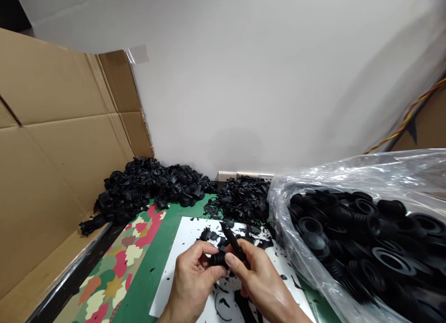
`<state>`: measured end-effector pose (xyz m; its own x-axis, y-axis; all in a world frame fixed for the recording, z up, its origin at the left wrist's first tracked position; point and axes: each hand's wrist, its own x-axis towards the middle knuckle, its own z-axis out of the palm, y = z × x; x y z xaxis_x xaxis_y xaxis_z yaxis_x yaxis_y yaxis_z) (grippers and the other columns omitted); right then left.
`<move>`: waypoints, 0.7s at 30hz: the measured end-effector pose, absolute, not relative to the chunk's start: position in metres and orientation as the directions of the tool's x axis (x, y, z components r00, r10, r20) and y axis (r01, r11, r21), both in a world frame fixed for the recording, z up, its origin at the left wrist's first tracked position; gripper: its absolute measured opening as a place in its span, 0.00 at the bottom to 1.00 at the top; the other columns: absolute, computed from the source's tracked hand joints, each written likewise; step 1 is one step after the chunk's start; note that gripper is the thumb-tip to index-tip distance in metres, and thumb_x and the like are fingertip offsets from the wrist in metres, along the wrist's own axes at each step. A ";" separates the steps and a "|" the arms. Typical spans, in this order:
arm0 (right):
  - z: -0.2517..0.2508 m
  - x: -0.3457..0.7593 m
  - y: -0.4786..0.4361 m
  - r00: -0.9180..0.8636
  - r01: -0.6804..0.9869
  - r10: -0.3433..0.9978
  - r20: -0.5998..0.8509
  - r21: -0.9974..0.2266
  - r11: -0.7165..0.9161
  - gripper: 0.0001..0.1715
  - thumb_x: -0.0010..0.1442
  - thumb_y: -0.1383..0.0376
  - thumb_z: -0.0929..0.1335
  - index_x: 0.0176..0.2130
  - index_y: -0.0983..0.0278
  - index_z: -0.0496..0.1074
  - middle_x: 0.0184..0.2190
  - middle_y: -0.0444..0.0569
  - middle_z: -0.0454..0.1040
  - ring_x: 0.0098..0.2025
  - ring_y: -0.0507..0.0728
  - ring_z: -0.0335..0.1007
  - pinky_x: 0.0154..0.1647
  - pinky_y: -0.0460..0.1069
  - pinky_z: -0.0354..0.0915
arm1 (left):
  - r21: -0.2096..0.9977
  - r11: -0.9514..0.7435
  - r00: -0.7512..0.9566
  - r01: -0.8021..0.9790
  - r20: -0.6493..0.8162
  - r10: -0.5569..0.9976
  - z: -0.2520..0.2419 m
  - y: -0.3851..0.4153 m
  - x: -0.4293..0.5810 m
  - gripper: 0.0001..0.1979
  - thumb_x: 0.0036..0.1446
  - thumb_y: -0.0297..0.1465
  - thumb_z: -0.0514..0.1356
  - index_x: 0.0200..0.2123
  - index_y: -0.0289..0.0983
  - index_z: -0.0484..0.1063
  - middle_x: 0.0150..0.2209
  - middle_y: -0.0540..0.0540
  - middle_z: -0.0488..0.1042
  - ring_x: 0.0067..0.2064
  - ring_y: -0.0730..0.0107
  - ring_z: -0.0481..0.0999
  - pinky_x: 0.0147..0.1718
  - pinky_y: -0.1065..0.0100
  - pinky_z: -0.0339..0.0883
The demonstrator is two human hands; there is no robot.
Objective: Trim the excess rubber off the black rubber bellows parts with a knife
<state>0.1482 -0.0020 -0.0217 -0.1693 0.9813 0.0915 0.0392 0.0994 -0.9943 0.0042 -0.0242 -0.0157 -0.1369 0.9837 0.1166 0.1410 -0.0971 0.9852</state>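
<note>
My left hand (191,279) is closed on a small black ribbed rubber bellows (218,259), pinched between thumb and fingers. A slim dark tool with a tapered tip (232,242) lies in my right hand (259,276), its point away from me; whether it is a knife cannot be made out. My right thumb presses against the bellows' right end. Both hands are over a white sheet (167,286) strewn with black rubber trimmings (223,304). My palms hide part of the bellows and the tool's rear end.
Black ribbed rubber parts (146,184) are heaped at the back left beside a cardboard box (59,105). Rubber scraps (244,195) pile up by the wall. At right, a clear plastic bag (284,221) holds many black bellows (369,267). A patterned strip (114,276) lies on the green surface (156,248).
</note>
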 end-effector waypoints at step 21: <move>-0.005 0.155 -0.010 -0.015 -0.272 0.963 0.269 -0.928 0.255 0.13 0.46 0.56 0.75 0.29 0.63 0.77 0.29 0.49 0.73 0.28 0.56 0.69 0.27 0.49 0.68 | 0.970 -0.138 -0.172 0.202 0.174 0.970 -0.022 -0.022 0.002 0.06 0.39 0.24 0.67 0.21 0.37 0.71 0.23 0.52 0.69 0.24 0.73 0.64 0.23 0.73 0.60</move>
<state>0.1550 -0.0096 -0.0048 -0.0145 0.9631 0.2688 -0.2717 0.2549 -0.9280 0.0021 -0.0221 -0.0216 -0.1717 0.9696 0.1741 0.2021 -0.1383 0.9695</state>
